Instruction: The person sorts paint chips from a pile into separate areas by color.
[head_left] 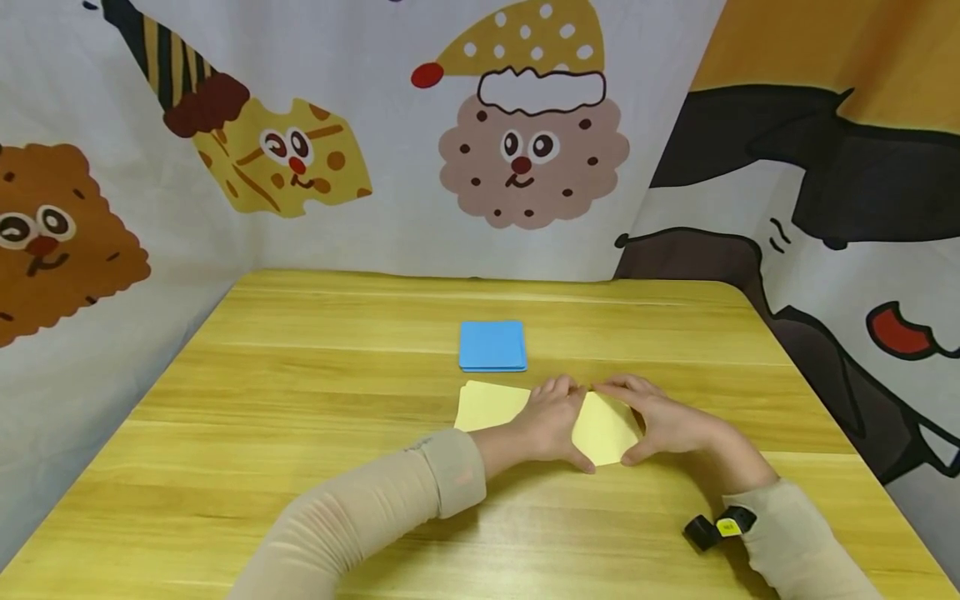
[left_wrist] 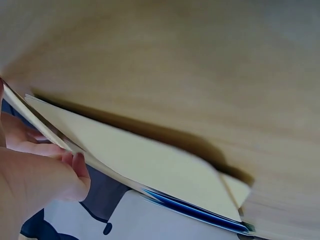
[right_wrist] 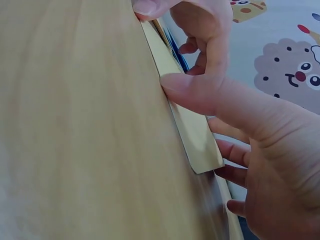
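Note:
Between the two hands is a yellow square of paper [head_left: 606, 429], set cornerwise in the head view. My left hand [head_left: 551, 421] holds its left side, thumb at the near corner and fingers towards the far one. On the opposite side, my right hand [head_left: 667, 421] grips the paper; in the right wrist view its thumb [right_wrist: 182, 87] presses on the near edge while the other fingers reach behind. Left of the hands lies a small stack of yellow papers [head_left: 491, 406], partly covered by the left hand.
Beyond the yellow stack sits a pile of blue square papers [head_left: 492, 346]. They lie on a wood-grain table [head_left: 300, 350]. A black wrist device with a yellow label [head_left: 729, 527] is on the right sleeve. A cartoon-print cloth [head_left: 390, 167] hangs behind the table.

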